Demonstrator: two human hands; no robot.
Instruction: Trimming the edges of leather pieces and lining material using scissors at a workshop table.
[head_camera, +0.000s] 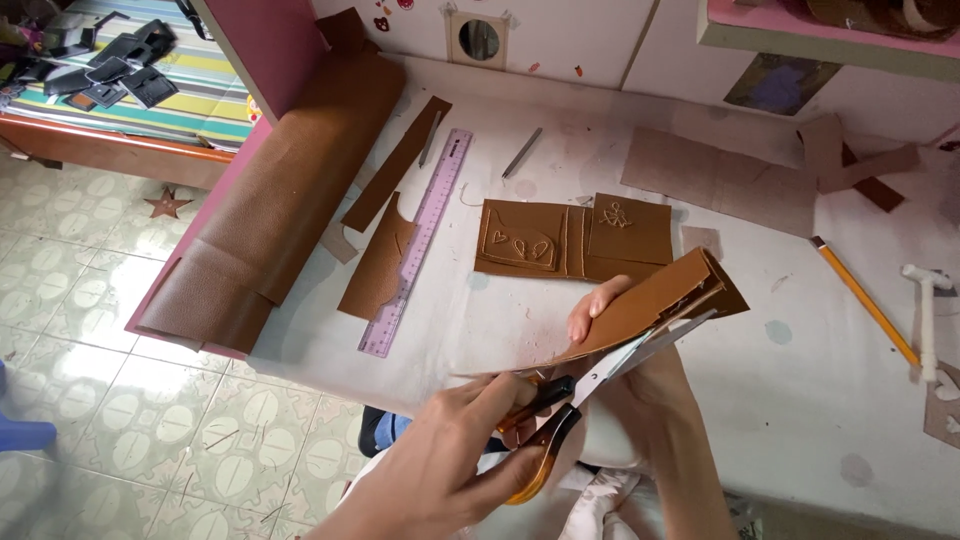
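Leather piece (655, 300): brown, thin, bendy; held in the air just below the stamped leather panel (560, 240), curling at its far end.
Feel: looks light and floppy, likely needs support close to the cut line.
Left hand (600, 310): fingers pinched on the piece's near edge.
Right hand (450, 460): wrapped round the scissors (590, 385), blades parted on the piece's lower edge.
Ruler (415, 245): left of the panel, flat on the table (780, 360).

- The left hand (455, 455) and its forearm are bare, with no sleeve, glove, ring or watch showing.
- The right hand (600, 310) and forearm are bare too; its fingers (590, 305) show short, unpainted nails.
- A pale, whitish garment (600, 505) shows below the arms.
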